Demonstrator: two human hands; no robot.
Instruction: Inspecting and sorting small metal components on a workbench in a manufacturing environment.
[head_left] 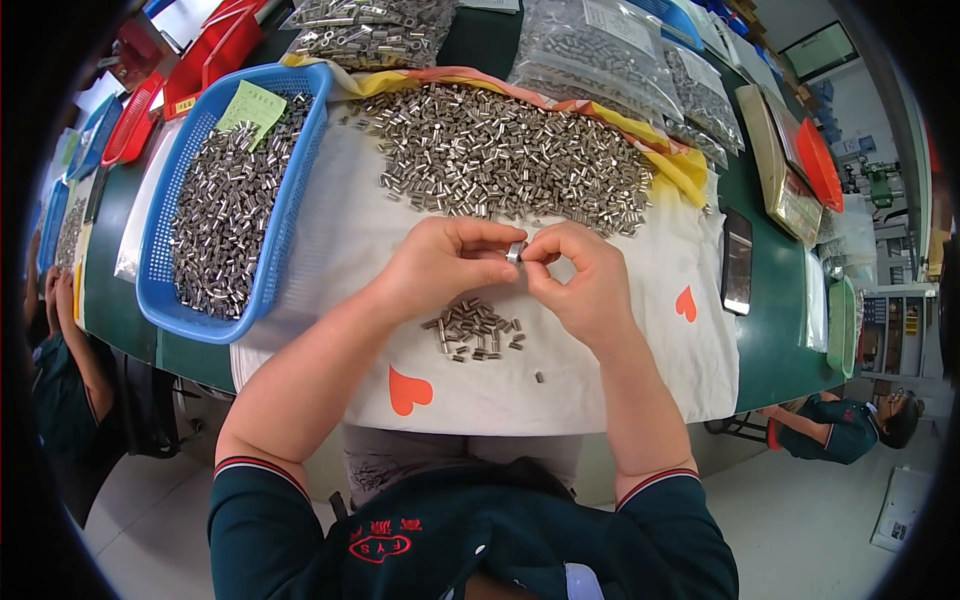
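Observation:
Between thumb and fingers, my left hand (446, 266) holds a small silvery metal ring (514, 252). My right hand (585, 275) is pinched at the ring's right side, thumb and forefinger together; whether a small piece sits between those fingertips is hidden. Just beyond both hands spreads a big heap of short metal sleeves (500, 155). A smaller pile of sleeves (475, 328) lies on the white cloth (330, 310) below my left hand. One single sleeve (539, 378) rests apart, nearer to me.
A blue basket (150, 255) full of sleeves, with a green note (252, 108), stands at left. Bags of metal parts (600, 50) line the back. A phone (737, 262) lies at right beside a red tray (820, 165). Other people (845, 425) sit on both sides.

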